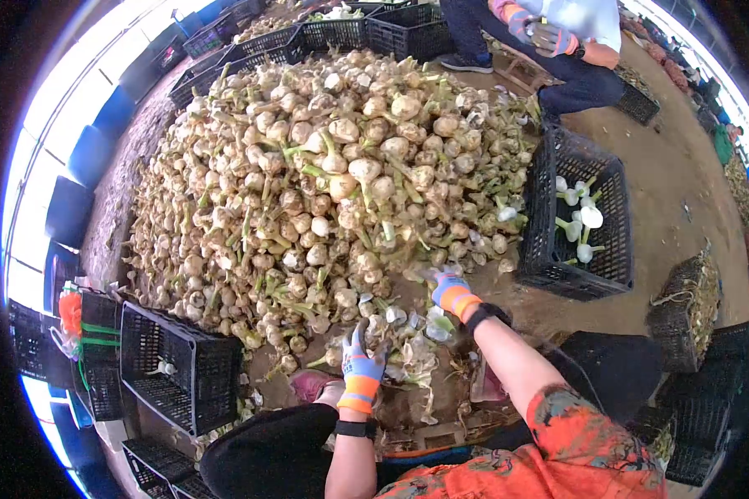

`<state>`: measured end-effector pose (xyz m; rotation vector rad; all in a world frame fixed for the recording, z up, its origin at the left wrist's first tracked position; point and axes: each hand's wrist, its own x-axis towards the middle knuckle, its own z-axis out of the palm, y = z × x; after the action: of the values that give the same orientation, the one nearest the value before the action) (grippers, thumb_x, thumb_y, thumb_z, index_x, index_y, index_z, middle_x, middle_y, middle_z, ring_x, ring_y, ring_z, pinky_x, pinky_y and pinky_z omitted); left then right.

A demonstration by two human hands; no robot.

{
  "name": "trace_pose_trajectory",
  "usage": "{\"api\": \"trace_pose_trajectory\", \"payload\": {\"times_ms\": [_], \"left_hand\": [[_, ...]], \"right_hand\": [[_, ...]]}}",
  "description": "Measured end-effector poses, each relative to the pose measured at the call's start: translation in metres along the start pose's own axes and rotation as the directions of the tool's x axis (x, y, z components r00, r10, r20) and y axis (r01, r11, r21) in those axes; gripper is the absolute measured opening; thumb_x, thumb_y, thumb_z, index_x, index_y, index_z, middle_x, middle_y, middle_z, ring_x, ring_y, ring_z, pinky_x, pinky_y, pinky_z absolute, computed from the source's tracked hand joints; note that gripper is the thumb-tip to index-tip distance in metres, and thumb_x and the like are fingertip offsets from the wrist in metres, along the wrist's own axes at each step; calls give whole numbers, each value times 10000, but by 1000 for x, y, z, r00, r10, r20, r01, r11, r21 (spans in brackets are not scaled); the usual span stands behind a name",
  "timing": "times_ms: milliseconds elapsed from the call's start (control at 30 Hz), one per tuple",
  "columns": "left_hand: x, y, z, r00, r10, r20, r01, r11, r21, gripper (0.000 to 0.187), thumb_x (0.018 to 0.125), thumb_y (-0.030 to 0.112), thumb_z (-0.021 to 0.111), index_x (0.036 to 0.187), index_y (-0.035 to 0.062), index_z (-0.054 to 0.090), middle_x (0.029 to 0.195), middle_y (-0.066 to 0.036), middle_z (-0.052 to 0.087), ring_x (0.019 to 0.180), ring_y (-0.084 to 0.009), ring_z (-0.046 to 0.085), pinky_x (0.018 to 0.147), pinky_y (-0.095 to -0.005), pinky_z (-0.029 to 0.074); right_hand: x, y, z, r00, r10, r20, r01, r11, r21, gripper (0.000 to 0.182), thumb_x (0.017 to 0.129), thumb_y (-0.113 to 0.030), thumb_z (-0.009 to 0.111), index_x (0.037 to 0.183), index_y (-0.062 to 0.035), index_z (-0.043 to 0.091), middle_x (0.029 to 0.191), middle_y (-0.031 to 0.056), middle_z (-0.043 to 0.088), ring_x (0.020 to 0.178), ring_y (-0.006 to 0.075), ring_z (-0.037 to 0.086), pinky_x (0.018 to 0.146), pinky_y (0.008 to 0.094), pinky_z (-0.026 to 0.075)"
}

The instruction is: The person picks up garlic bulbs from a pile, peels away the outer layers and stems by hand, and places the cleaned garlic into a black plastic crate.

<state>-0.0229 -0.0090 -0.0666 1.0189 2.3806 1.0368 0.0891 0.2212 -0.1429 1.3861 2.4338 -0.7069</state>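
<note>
A large heap of garlic bulbs with short green stems lies before me, dusty and soil-stained. My left hand, in a grey-blue and orange glove, is at the heap's near edge with its fingers apart; no bulb shows in it. To its right my right hand, in a matching glove, reaches toward the heap, fingers stretched out and slightly smeared. Between the hands lie peeled garlic skins and leaf scraps. On the right, a black crate contains several clean white garlic bulbs.
Another black crate at left holds one small white bulb. Across the heap a person in gloves sits by a wooden stool. More black crates line the back. A filled basket stands at far right.
</note>
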Motion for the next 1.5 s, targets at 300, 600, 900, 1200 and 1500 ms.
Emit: {"api": "trace_pose_trajectory", "payload": {"times_ms": [300,600,900,1200,1500], "left_hand": [[-2,-7,9,997,-41,-67,25,974,-225,610,680,45,658,1250,107,450,1143,-176,481,1053,-343,486,907,-374,404],[7,-29,36,1000,7,-18,-18,694,-720,703,684,-8,669,1315,-2,359,1308,-118,431,1194,-195,415,1002,-307,316],[-2,40,-35,959,107,-261,-271,613,-742,660,672,-71,647,1277,44,410,1239,-88,463,1127,-189,461,958,-309,388],[-10,49,-48,890,250,-380,-407,810,-421,566,615,-66,684,1148,39,526,1144,-100,517,1075,-216,505,926,-299,410],[-7,65,-64,861,317,-397,-472,789,-394,513,637,11,714,1117,47,538,1170,-112,480,1101,-247,474,940,-329,384]], "right_hand": [[18,18,26,986,-162,-30,149,958,-246,373,783,-134,485,1146,-178,559,1154,186,533,950,312,590,780,414,478],[-92,-36,-5,853,-517,75,-221,-228,948,410,837,-191,555,1208,-34,484,1054,102,607,789,193,620,674,310,509],[-100,-96,-22,904,-329,-272,161,-326,931,290,832,-177,594,1074,-18,584,925,35,637,744,93,569,668,235,471],[-142,-126,-57,914,-302,-271,216,-202,955,298,781,-155,677,1016,-13,560,908,15,610,775,86,558,683,248,476],[-132,-105,-61,865,-464,-189,101,-206,973,261,795,-120,638,1018,-1,572,947,36,626,831,100,583,751,242,465]]}}
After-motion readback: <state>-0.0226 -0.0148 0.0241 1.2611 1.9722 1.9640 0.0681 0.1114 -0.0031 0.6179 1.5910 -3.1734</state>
